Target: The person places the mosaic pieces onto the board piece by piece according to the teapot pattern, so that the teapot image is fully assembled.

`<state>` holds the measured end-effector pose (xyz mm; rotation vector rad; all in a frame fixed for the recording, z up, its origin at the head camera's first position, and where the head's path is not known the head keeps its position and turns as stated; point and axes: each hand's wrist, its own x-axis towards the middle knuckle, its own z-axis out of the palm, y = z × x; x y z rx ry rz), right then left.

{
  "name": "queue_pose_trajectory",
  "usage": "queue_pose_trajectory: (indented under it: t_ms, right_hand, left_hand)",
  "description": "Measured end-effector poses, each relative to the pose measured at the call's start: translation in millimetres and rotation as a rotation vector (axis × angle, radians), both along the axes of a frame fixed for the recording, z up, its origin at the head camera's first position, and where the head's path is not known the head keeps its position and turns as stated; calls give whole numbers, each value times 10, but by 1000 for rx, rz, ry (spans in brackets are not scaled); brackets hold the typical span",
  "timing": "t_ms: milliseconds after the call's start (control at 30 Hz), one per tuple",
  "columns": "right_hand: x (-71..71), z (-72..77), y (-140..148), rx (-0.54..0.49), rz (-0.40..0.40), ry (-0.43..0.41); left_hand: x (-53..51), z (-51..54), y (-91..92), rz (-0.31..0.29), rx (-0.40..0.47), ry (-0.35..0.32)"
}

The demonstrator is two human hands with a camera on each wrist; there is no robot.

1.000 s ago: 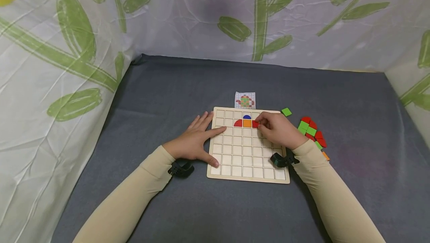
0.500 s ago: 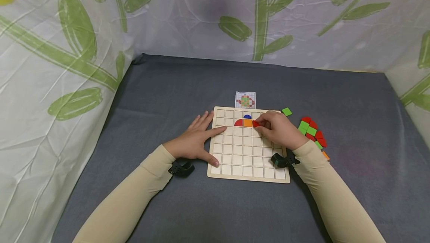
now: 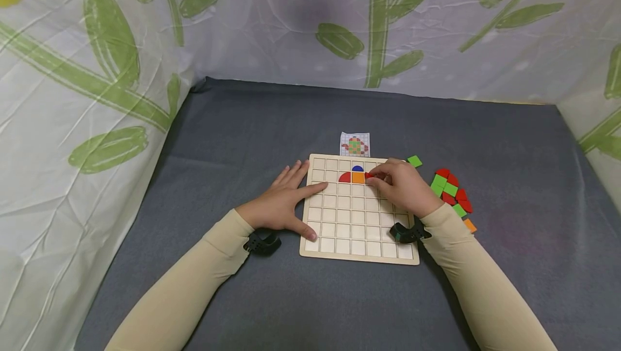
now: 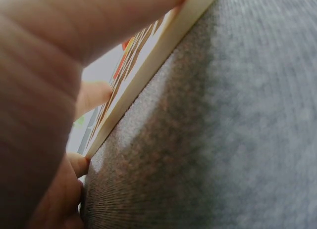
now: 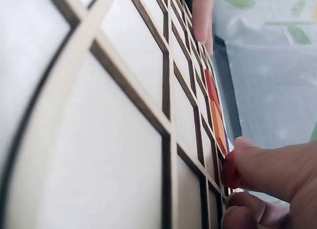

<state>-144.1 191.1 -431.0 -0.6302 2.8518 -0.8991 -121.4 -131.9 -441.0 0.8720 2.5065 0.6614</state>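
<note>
A wooden grid board (image 3: 343,231) lies on the dark cloth. My left hand (image 3: 278,202) is spread over its left edge, thumb and fingers resting on the board. With thumb and fingertips my right hand (image 3: 407,185) pinches a red piece (image 3: 368,175) beside the orange square (image 3: 358,177); in the right wrist view that red piece (image 5: 230,170) stands tilted at its cell. A red quarter-round piece (image 3: 345,177) lies left of the orange square, and a blue half-round piece (image 3: 357,169) above it. The right hand hides the board's upper right cells.
A small printed pattern card (image 3: 354,144) lies behind the board. Right of it are a lone green square (image 3: 414,161), a cluster of red and green pieces (image 3: 450,189) and an orange piece (image 3: 469,226). A patterned curtain (image 3: 291,27) hangs behind the cloth-covered surface (image 3: 271,119).
The red piece in the right hand has tilted, showing less of its face, while the fingers shifted slightly. The left hand has stayed in place on the board.
</note>
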Motion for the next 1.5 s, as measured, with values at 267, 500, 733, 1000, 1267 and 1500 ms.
queue_pose_trajectory:
  t_ms: [267, 500, 733, 1000, 1267, 1500]
  right_hand:
    - [-2, 22, -12, -26, -28, -11]
    - [22, 21, -49, -48, -57, -4]
    - [32, 64, -38, -7, -40, -18]
    - [-4, 173, 139, 44, 9, -64]
    - [53, 281, 453, 120, -16, -93]
    - [151, 353, 670, 160, -49, -147]
  left_hand:
    - [-2, 5, -8, 6, 2, 6]
    - [4, 26, -32, 16, -1, -7]
    - [8, 31, -27, 20, -9, -10]
    - [6, 26, -13, 21, -2, 0]
    - [-5, 6, 4, 15, -4, -5]
    - [-6, -2, 1, 12, -18, -7]
